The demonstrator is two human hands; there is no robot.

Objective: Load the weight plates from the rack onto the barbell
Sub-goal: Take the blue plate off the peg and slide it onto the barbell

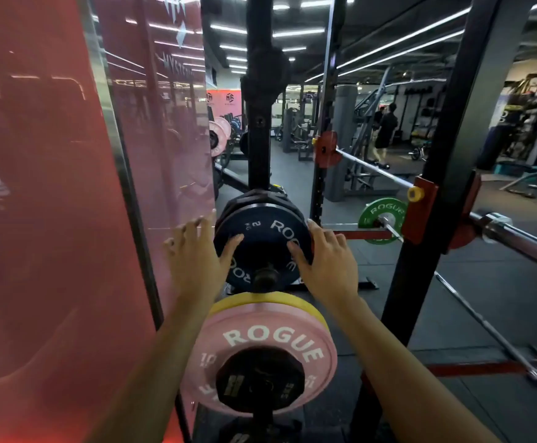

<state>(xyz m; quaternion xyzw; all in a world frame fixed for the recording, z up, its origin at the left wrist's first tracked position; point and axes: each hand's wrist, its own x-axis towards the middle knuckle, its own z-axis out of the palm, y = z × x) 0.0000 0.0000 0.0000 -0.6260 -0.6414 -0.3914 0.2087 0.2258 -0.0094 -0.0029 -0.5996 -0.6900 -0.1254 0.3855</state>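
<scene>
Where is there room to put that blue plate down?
Bare floor lies right of the rack post, under the barbell. Near the blue plate, it's crowded: both hands, pink plate below, glass panel left.

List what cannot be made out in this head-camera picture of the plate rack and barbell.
- Plates behind the blue plate: hidden by it; only dark rims show.
- Yellow plate: covered by the pink plate; markings unseen.
- Fingertips of the left hand and right hand: behind the blue plate's rim.
- Barbell: near end cut off by the right edge.
</scene>
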